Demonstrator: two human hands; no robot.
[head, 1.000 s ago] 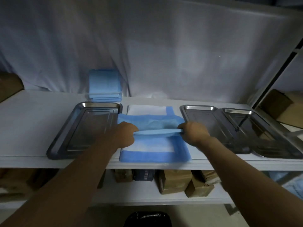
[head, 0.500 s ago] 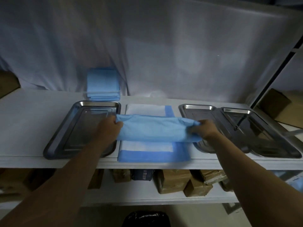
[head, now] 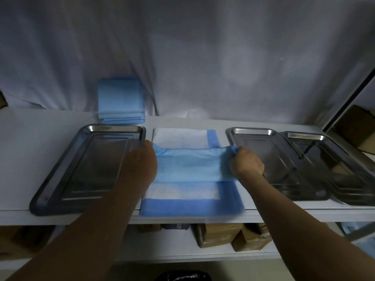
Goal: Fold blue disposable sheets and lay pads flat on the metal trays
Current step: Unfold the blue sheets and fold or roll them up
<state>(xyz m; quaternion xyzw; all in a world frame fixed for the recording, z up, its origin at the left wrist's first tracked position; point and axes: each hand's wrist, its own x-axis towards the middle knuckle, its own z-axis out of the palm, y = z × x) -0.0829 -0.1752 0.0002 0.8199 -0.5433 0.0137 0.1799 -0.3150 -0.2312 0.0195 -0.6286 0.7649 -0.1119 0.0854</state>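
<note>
Two corners of the blue sheet [head: 192,165], centre frame: right hand [head: 246,164] pinches one, left hand [head: 142,159] hides its fingers; we'd level edges before creasing

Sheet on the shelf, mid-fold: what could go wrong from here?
The sheet lies on a pad that reaches the shelf's front edge; tugging could drag the pad off. The right hand pinches only a corner and the sheet is rumpled along its far edge, so the fold may set crooked.
</note>
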